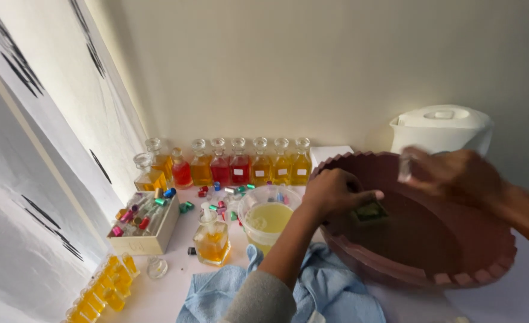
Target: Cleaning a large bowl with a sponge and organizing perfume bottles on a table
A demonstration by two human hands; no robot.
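The left hand (336, 192) reaches over the near rim of a large round maroon plastic basin (476, 272) with a scalloped edge, its fingers clenched on a small dark green scrubbing sponge (370, 211) that sits inside the basin against the inner wall. The right hand (456, 173) hovers above the basin's far side, blurred, and grips a small clear glass bottle (405, 167) between thumb and fingers.

Just left of the basin, on the white tabletop (162, 296), stands a clear plastic tub of pale yellow liquid (267, 220), and beside it a square glass bottle of amber liquid (212, 242) with a pump top. A light blue cloth (216, 293) lies crumpled under the left forearm, touching the basin's near side.

Along the wall runs a row of stoppered glass bottles (240, 164) holding orange, red and yellow liquids. A cream cardboard box (142, 233) full of small vials with coloured metallic caps sits to the left, and loose coloured caps (216, 194) lie scattered between box and tub. Small bottles of yellow liquid (100, 296) are lined up at the tabletop's left corner. A white plastic jug (441, 128) stands behind the basin.
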